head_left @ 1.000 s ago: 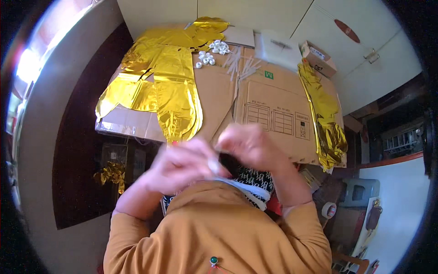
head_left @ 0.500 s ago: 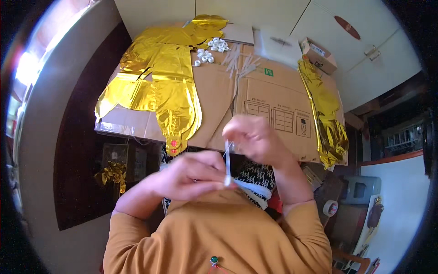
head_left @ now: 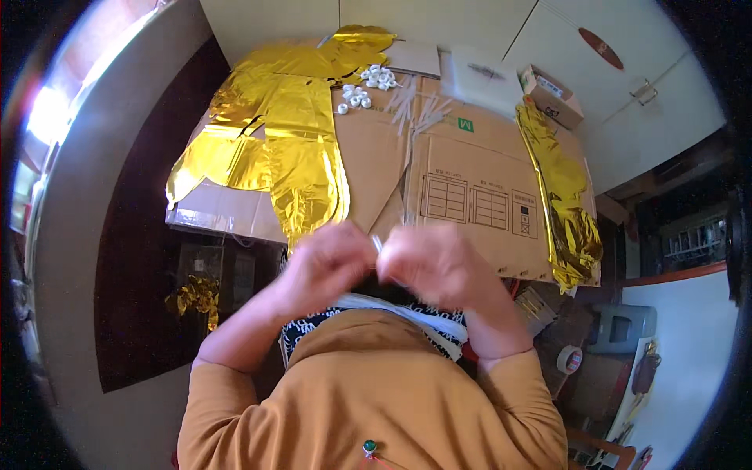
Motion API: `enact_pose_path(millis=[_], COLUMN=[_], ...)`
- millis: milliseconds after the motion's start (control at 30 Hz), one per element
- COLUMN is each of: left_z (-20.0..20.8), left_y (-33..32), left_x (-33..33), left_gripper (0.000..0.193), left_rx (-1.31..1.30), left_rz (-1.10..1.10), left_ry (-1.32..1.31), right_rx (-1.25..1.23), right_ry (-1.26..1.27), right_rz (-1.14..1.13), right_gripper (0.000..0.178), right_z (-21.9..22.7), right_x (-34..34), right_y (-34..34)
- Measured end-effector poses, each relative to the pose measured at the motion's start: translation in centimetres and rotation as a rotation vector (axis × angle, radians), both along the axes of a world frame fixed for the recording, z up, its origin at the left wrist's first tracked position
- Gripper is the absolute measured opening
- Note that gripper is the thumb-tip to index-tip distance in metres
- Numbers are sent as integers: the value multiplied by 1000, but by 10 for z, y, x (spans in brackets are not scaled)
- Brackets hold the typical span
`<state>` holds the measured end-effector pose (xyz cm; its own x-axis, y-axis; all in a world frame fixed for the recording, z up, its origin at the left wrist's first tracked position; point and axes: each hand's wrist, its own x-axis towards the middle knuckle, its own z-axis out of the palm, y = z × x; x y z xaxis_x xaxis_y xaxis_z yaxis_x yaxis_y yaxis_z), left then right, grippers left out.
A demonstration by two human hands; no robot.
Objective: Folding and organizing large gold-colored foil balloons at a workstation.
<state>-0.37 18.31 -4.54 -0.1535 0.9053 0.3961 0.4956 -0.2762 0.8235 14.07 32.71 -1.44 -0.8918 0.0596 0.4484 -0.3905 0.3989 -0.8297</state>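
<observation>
In front of my chest, at the near edge of the cardboard, my two hands are raised close together, both smeared by motion. My left hand (head_left: 327, 262) has its fingers curled closed, and what they hold is hidden. The fingers of my right hand (head_left: 431, 262) are pinched on a thin pale strip (head_left: 377, 244), whose short end shows in the gap between the hands. Beyond my left hand lies a flat gold foil balloon (head_left: 301, 157), its narrow tail partly behind that hand. Farther back are small white rolls (head_left: 356, 95) in two heaps, beside scattered translucent strips (head_left: 429, 116).
A flattened cardboard sheet (head_left: 462, 160) covers the work surface. More folded gold foil (head_left: 564, 211) lies along its right side. An open small box (head_left: 551, 95) stands at the back right, near a white cabinet (head_left: 611, 102). A tape roll (head_left: 569, 359) sits low at right.
My right hand has come down and my left hand has moved up and forward, so they are now level. The strip stretched upright between them earlier is now mostly hidden.
</observation>
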Motion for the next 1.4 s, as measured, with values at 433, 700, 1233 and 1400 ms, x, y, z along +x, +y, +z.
enact_pose_path(millis=[433,700,1233,1400], left_z=[19,11,13,2], left_y=[-1,1,-2,2], left_x=[-3,4,6,13], left_gripper=[13,14,18,16], left_rx=[65,115,-8,-123], left_rz=[146,2,-52,-34], left_ry=[-275,-511,-715,-337], right_rx=[83,168,121,-29], right_ry=[-247,-209,-145,-61], right_rz=[55,-35,-190,-122], right_gripper=[14,17,16,17], right_z=[-14,-14,-18,-2], right_x=[-4,-2,-1,-2], right_y=[1,7,11,16])
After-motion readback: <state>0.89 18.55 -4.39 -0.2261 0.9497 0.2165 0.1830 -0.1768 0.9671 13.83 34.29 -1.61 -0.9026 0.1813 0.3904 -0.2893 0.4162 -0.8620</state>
